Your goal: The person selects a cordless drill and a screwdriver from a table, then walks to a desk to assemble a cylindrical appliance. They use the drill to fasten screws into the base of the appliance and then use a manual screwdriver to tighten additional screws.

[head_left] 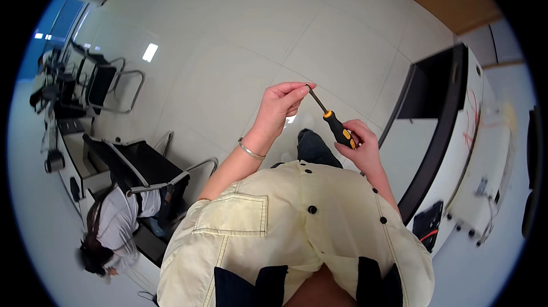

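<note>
Between two hands; one black-and-yellow screwdriver

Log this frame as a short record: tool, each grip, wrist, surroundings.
Tool: screwdriver, tip pointing up-left in the picture
Left grip: thumb and fingertips at the shaft tip
Right grip: around the black-and-yellow handle
Left wrist: silver bracelet
Left surroundings: black chair, seated person
Underfoot: pale tiled floor

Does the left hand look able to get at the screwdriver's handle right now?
Probably yes: the left hand is at the tip of the screwdriver, and the handle shows uncovered near the shaft, though the right hand holds its other end.
</note>
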A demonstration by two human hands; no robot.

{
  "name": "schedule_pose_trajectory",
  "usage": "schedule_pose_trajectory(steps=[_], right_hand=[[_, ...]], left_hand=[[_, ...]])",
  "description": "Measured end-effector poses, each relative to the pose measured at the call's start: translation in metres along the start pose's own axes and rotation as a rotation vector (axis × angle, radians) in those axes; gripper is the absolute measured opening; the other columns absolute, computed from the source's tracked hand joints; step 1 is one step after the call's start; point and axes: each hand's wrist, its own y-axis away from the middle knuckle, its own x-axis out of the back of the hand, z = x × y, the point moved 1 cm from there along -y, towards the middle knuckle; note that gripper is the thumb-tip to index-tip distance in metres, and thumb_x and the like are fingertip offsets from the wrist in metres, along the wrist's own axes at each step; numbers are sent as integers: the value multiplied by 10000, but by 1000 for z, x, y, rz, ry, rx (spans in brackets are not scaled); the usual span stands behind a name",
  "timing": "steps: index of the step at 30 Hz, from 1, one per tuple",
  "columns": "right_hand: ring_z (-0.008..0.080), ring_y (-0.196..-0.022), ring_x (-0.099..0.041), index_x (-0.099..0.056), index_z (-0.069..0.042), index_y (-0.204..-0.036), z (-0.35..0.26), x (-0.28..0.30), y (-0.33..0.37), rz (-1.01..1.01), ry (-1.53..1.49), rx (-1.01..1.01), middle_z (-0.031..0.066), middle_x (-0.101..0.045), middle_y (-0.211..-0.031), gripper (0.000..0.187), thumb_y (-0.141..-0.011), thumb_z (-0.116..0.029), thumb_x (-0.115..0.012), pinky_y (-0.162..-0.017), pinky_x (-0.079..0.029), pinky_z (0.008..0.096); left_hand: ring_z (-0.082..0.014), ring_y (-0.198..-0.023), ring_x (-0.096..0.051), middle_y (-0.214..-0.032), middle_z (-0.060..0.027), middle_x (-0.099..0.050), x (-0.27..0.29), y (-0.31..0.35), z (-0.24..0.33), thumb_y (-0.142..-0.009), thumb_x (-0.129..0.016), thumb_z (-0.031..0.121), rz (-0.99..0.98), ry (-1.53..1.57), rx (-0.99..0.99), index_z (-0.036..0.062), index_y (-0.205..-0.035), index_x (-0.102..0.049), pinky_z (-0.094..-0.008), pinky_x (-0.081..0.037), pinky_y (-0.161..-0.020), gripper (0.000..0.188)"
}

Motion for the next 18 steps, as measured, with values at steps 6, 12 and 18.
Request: schedule_pose_trajectory(steps=[6, 12, 18], right_hand=[[61, -662, -449, -589, 19, -959, 7, -18, -137, -453, -384, -183, 0, -539, -836, 343, -623, 44, -655, -572, -354, 194], [95, -762, -514, -566, 40, -1028, -22, -53, -296, -843, -620, -342, 43, -574, -832, 374, -678, -94, -579, -634, -386, 207], [106, -619, -465, -530, 53, -1071, -46, -116, -409, -1238, -671, -455, 55, -552, -791, 457, -699, -213, -548, -558, -356, 216]], left_hand=[[-25, -450, -242, -531, 77, -336, 58, -63, 48, -840, -583, 131, 228, 2, -113, -42, -925, -625, -194, -185, -404, 197], [-26, -452, -253, -536, 73, -349, 112, -123, 115, -838, -592, 147, 497, 12, -221, -33, -879, -626, -195, -197, -404, 187], [-37, -443, -267, -561, 38, -387, 169, -146, 163, -882, -530, 179, 703, 187, -324, -35, -882, -603, -197, -197, -399, 227]])
